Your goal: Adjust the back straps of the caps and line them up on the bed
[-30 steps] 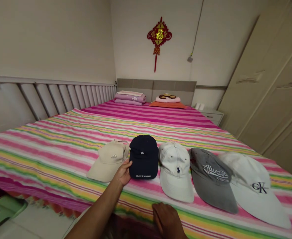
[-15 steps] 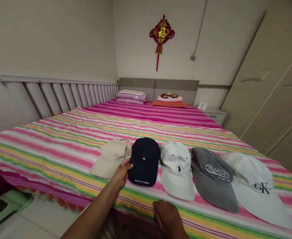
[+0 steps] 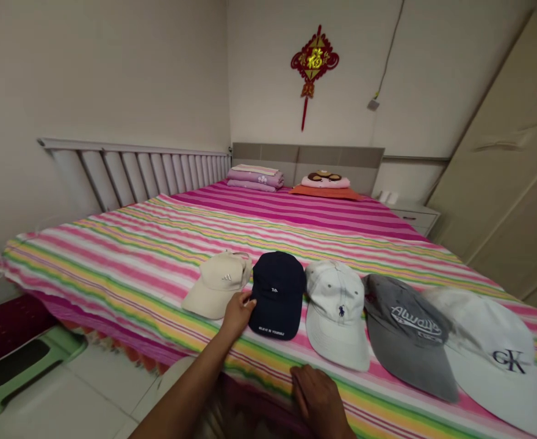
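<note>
Striped bed (image 3: 113, 244) beneath L fingers (image 3: 243, 300), pinching navy cap (image 3: 280, 280) edge; R fingers (image 3: 301, 378) curled, grip unclear from here. Beige cap (image 3: 218, 277) adj. L fingers; headboard (image 3: 342, 160) fwd.

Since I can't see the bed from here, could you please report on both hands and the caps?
Left hand gripping navy cap. Right hand over bedspread, no cap held. Beige cap close beside left hand.

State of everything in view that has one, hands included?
Left hand: pinching navy cap's left edge
Right hand: loosely curled
Navy cap: crown up
Beige cap: crown up
Middle white cap: crown up
Grey cap: crown up
Far-right white cap: crown up
Purple bedding: folded
Drawer: looks closed
Wall ornament: hanging
</note>
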Available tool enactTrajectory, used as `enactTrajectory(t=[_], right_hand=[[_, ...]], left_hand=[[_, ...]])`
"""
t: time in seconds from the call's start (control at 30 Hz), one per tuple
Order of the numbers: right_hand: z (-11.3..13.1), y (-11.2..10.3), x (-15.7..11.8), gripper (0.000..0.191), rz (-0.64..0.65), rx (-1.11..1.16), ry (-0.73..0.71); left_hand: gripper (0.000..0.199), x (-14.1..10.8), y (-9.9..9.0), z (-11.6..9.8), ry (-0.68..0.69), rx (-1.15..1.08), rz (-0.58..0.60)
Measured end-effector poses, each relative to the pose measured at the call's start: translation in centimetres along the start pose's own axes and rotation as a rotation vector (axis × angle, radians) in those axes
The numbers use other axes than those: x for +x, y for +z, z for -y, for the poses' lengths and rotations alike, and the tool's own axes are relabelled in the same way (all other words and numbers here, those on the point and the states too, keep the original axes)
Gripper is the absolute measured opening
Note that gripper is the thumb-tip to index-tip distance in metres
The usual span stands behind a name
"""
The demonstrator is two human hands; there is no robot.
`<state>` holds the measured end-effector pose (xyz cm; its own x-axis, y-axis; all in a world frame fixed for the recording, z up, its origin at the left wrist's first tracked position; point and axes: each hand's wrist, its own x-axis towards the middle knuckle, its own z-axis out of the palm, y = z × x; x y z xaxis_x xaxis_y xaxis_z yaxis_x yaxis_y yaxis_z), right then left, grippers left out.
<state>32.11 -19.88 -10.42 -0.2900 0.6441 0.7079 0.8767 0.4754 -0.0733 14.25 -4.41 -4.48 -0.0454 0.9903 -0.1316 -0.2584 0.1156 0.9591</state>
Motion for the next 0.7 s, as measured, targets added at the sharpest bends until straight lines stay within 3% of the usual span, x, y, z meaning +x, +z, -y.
enactTrajectory(t=[0.2, 0.33, 0.47, 0.53, 0.7], right_hand=[[-0.1, 0.2, -0.3, 0.020, 0.004, -0.009, 0.006], [-0.1, 0.2, -0.4, 0.020, 0.023, -0.010, 0.007], [-0.1, 0.2, -0.4, 0.020, 0.012, 0.002, 0.004], [-0.1, 0.2, -0.4, 0.022, 0.015, 0.010, 0.011], [0.0, 0.1, -0.4, 0.023, 0.045, 0.041, 0.045]], left_hand=[[0.015, -4.1, -3.8, 0.5, -0.105, -0.044, -0.080], [0.010, -5.4, -6.3, 0.7, -0.148, -0.212, -0.275], [0.007, -4.2, -7.0, -0.5, -0.101, -0.442, -0.433], [0.001, -3.1, -7.0, -1.3, -0.116, -0.492, -0.438], [0.025, -1.3, -6.9, -2.8, -0.178, -0.586, -0.384]])
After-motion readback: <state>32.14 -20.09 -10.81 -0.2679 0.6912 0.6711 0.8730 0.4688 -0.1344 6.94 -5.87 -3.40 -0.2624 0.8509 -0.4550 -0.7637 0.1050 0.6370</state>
